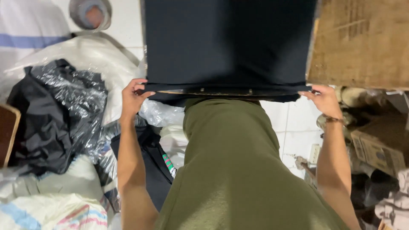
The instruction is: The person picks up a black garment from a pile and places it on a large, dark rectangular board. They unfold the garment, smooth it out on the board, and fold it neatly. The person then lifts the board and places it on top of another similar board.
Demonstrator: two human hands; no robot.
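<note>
Dark folded cloth (230, 42), stretched flat on a surface. Left hand (133, 99) pinches its near left corner; right hand (326, 99) pinches the right. Bagged black garments (64, 110) lie left.

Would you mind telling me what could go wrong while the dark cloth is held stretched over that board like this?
The left hand and right hand pinch only the corners of the dark cloth, so one corner might slip and the fabric sag. The board edge under it shows small studs, which could snag the cloth. Plastic bags and bundles crowd the floor close by, a possible trip hazard.
</note>
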